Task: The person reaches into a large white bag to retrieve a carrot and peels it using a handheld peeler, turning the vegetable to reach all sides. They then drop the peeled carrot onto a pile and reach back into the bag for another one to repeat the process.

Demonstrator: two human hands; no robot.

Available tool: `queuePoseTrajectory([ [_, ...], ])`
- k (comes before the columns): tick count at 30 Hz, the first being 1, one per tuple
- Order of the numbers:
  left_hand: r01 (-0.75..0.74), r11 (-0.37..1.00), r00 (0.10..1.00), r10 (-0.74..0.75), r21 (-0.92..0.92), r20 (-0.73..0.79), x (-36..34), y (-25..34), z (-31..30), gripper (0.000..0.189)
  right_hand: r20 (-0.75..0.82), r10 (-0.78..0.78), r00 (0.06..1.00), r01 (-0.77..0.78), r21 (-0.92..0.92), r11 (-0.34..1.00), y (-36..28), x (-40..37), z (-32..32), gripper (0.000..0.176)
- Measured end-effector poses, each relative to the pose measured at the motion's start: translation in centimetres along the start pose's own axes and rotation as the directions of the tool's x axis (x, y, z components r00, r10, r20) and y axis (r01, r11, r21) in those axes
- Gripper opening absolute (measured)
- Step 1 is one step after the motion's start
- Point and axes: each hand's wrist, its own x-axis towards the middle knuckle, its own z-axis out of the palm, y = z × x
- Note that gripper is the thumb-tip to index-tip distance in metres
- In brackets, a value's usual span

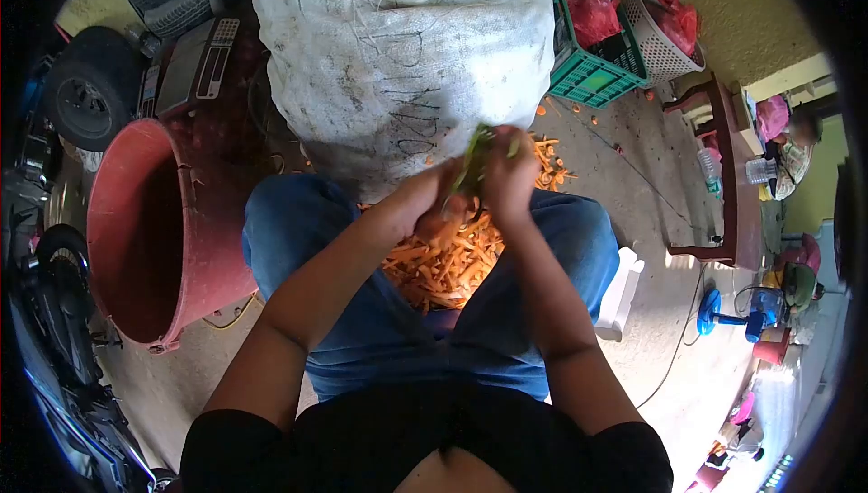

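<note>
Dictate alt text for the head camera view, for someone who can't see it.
The left hand and right hand meet at a blurred green object above carrot-like peelings, between jeans-clad legs. Beyond is a bulging white sack; a red barrel is at left.

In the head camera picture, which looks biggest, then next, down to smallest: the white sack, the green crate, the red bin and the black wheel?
1. White sack
2. Red bin
3. Green crate and black wheel: too alike to rank

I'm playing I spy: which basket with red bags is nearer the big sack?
The green basket, beside the white sack; the white basket is farther away.
</note>
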Motion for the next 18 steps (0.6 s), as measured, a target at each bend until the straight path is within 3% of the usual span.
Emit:
queuePoseTrajectory([
  [1, 0.06, 0.983, 0.998, -0.065, 0.175, 0.019, -0.1, -0.2, 0.1, 0.034, -0.053, 0.148, 0.988, -0.155, -0.183, 0.971, 0.7, 1.8, -0.7, 0.011],
  [2, 0.062, 0.983, 0.997, -0.067, 0.175, 0.023, -0.6, -0.4, 0.5, 0.034, -0.194, 0.025, 0.981, -0.062, -0.186, 0.981, 3.4, 3.3, -1.4, 0.017],
  [3, 0.051, 0.951, 0.989, -0.09, 0.305, 0.114, -1.7, -0.3, 1.5, 0.033, -0.265, 0.241, 0.934, -0.287, -0.152, 0.946, 3.4, 5.0, -2.7, 0.02],
  [4, 0.028, 0.902, 0.972, -0.125, 0.43, 0.199, -3.1, 0.3, 2.6, 0.032, -0.366, 0.202, 0.909, -0.328, -0.324, 0.888, 5.6, 6.0, -3.9, 0.024],
  [5, 0.146, 0.893, 0.946, -0.252, 0.426, 0.204, -5.4, 2.1, 4.4, 0.032, -0.394, 0.274, 0.877, -0.396, -0.271, 0.877, 8.4, 6.8, -5.3, 0.026],
  [6, 0.147, 0.89, 0.944, -0.257, 0.431, 0.209, -5.0, 2.0, 4.1, 0.032, -0.352, 0.48, 0.804, -0.497, 0.048, 0.867, 7.9, 7.1, -6.2, 0.025],
  [8, -0.054, 0.966, 0.997, 0.037, 0.254, 0.071, -3.7, 1.1, 3.1, 0.032, -0.341, 0.436, 0.833, -0.398, 0.178, 0.9, 7.0, 6.8, -6.5, 0.023],
  [10, -0.076, 0.978, 0.99, 0.05, 0.192, 0.135, -2.3, 1.3, 1.9, 0.034, -0.284, 0.432, 0.856, -0.367, 0.255, 0.894, 5.4, 6.1, -5.5, 0.024],
  [12, 0.144, 0.987, 0.989, -0.147, 0.076, 0.031, -1.5, 1.6, 1.0, 0.04, -0.224, 0.429, 0.875, -0.339, 0.35, 0.873, 4.0, 4.6, -3.6, 0.024],
  [14, 0.103, 0.995, 0.994, -0.104, 0.016, 0.045, -1.1, 1.8, 1.2, 0.035, -0.056, 0.406, 0.912, -0.361, 0.361, 0.86, 2.8, 2.6, -2.0, 0.025],
  [16, -0.041, 0.976, 0.995, 0.021, -0.215, -0.095, -1.4, 2.2, 2.7, 0.035, 0.073, 0.381, 0.922, -0.387, 0.251, 0.887, -0.2, 0.9, -1.1, 0.026],
  [18, -0.032, 0.963, 0.998, 0.019, -0.266, -0.054, 0.9, 0.6, 0.2, 0.035, 0.152, 0.192, 0.97, -0.213, 0.136, 0.968, -1.3, -0.5, -0.2, 0.026],
])
